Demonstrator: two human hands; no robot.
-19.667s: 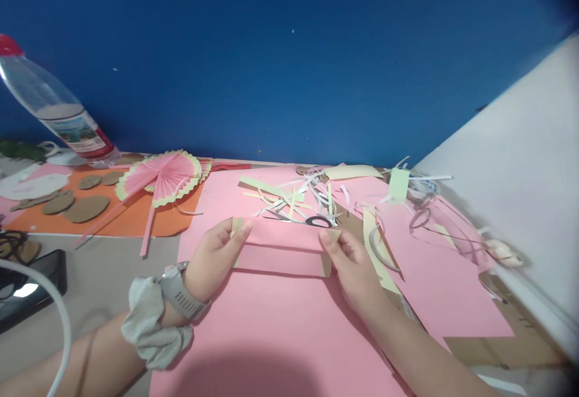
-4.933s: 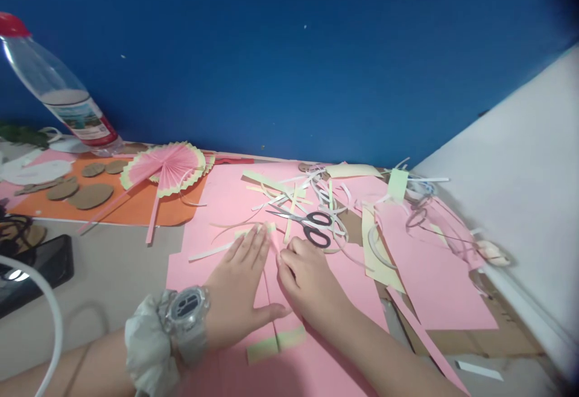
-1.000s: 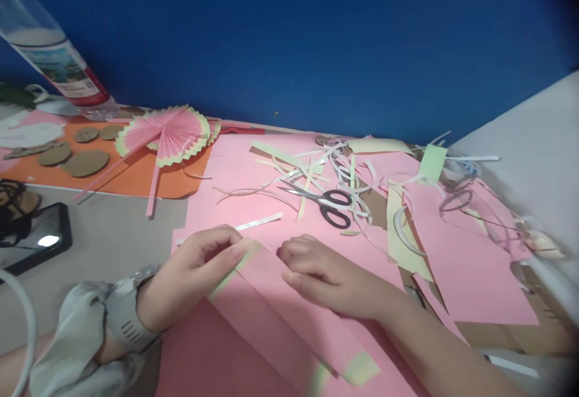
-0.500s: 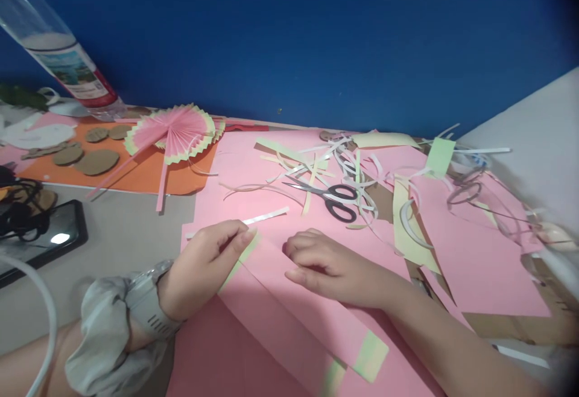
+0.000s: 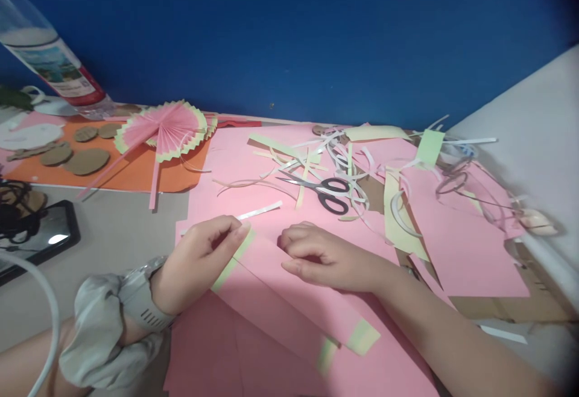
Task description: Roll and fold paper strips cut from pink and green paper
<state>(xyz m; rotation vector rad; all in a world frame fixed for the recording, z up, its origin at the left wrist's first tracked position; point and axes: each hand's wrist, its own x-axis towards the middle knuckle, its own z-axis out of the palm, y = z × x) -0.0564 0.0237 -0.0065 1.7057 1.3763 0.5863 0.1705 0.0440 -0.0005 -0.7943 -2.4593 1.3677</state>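
Paper fills our view: a folded pink strip (image 5: 289, 297) with yellow-green ends lies slanted on a large pink sheet (image 5: 217, 349). Our left hand (image 5: 194, 267) pinches the strip's upper end between thumb and fingers, closed on it. Our right hand (image 5: 325, 258) rests curled on the strip just beside, fingers tucked under and pressing down; we cannot tell if it grips anything. Scissors (image 5: 323, 190) lie among paper trimmings (image 5: 316, 155) beyond. 1 pleated pink fan (image 5: 165, 128) sits on orange paper (image 5: 131, 174) at left.
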